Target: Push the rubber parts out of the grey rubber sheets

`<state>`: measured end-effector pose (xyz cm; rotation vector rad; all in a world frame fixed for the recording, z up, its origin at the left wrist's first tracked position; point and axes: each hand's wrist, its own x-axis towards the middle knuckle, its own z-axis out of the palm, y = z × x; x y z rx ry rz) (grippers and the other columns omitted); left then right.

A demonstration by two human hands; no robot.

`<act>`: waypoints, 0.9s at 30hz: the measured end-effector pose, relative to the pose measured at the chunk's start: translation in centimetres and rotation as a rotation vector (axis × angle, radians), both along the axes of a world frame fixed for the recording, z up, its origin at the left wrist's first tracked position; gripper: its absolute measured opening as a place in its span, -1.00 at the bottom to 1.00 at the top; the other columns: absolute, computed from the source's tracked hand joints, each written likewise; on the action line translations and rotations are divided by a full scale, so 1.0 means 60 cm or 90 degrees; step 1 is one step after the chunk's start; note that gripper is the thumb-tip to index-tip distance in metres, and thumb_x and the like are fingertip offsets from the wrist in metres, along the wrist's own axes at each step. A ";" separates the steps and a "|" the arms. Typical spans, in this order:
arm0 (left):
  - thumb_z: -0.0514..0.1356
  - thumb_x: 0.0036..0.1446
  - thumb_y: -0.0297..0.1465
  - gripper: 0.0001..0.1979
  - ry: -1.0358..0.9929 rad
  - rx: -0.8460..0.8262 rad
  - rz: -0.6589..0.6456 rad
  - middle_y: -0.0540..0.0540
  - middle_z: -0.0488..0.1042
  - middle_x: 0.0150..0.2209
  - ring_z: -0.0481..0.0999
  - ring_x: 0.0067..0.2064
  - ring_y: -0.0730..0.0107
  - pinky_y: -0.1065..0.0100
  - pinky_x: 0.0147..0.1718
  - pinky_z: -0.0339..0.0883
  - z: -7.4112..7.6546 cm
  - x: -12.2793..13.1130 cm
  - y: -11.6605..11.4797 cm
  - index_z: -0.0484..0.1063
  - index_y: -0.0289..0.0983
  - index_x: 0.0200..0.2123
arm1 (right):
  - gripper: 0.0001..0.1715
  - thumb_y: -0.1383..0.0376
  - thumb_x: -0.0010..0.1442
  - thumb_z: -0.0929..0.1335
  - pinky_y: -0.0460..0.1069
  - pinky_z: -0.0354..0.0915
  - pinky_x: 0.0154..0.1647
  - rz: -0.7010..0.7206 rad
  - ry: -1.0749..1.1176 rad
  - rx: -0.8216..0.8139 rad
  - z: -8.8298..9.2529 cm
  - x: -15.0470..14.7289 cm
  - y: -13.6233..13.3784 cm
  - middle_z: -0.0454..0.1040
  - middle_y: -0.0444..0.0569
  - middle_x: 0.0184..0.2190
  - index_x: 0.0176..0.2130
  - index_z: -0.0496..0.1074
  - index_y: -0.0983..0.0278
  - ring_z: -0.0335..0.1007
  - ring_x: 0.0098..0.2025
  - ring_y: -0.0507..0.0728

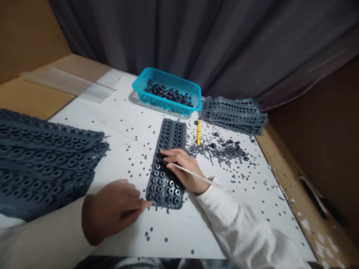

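A dark grey rubber sheet (169,149) studded with ring-shaped parts lies lengthwise in the middle of the white table (179,231). My left hand (112,207) rests at its near left corner, fingers curled, fingertips pressing the sheet's edge. My right hand (182,168) lies on the sheet's middle, fingers pinched around a thin pale stick (196,175) whose tip points at the rings.
A blue basket (167,89) of loose grey rings stands at the back. A tall stack of full sheets (47,160) lies left; a stack of emptied sheets (234,115) back right. A yellow tool (198,131), a heap of scraps (224,149) and a clear bag (70,81) are nearby.
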<state>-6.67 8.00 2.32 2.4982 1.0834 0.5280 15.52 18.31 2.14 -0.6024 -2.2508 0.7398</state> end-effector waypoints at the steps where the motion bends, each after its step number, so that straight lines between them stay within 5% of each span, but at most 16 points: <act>1: -0.05 0.27 -0.41 -0.70 0.002 -0.004 0.000 0.05 0.38 -0.58 0.34 -0.50 0.39 0.31 -0.41 0.13 0.000 0.000 0.000 0.49 -0.14 -0.30 | -0.87 0.37 0.24 0.27 0.10 0.34 0.00 0.020 -0.003 -0.018 0.001 0.000 0.000 0.48 0.12 -0.07 -0.16 0.34 0.27 0.33 0.02 0.13; 18: -0.07 0.28 -0.42 -0.68 -0.004 -0.019 -0.014 0.06 0.38 -0.60 0.37 -0.52 0.39 0.32 -0.42 0.12 0.004 0.003 0.001 0.48 -0.15 -0.29 | -0.87 0.37 0.25 0.26 0.10 0.36 0.00 0.067 -0.034 -0.002 -0.002 0.001 0.002 0.50 0.12 -0.11 -0.17 0.36 0.30 0.32 0.01 0.13; 24: -0.04 0.27 -0.42 -0.71 -0.011 -0.024 0.002 0.06 0.40 -0.57 0.38 -0.49 0.39 0.31 -0.36 0.13 -0.003 0.000 -0.003 0.48 -0.14 -0.29 | -0.83 0.41 0.25 0.25 0.07 0.38 -0.05 -0.014 -0.082 0.127 -0.006 0.007 0.017 0.42 0.11 0.02 -0.13 0.34 0.28 0.30 0.01 0.11; 27: -0.01 0.25 -0.42 -0.74 -0.014 -0.015 0.013 0.06 0.41 -0.54 0.38 -0.47 0.38 0.31 -0.34 0.13 -0.005 0.000 -0.004 0.48 -0.12 -0.27 | -0.85 0.43 0.25 0.25 0.08 0.37 -0.03 -0.040 -0.017 0.092 -0.001 0.007 0.025 0.47 0.13 -0.05 -0.16 0.34 0.29 0.34 -0.01 0.10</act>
